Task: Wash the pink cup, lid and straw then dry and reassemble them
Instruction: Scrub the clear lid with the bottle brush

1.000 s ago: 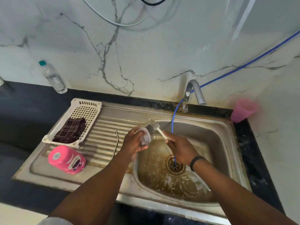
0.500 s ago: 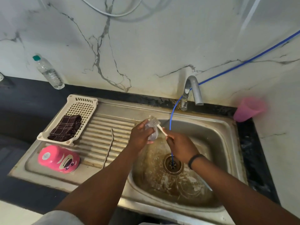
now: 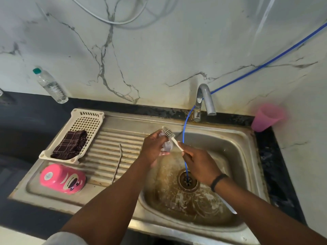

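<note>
A marble-veined wall backs a dark worktop [image 3: 26, 121] holding a stained steel sink [image 3: 244, 156]. Over the basin, the left hand [image 3: 154, 147] grips the clear lid [image 3: 167, 146], while the right hand [image 3: 200, 165] pinches the handle of a small brush [image 3: 170, 136] whose bristles touch the lid. The pink cup [image 3: 62, 179] lies on its side on the drainboard, well left of both hands, the metal straw [image 3: 117, 161] between them.

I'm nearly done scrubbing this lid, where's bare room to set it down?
The ribbed drainboard is bare between the basket and the metal straw, and again right of the straw up to the basin. The front left corner is crowded by the pink cup; the folded cloth fills the near half of the basket.
</note>
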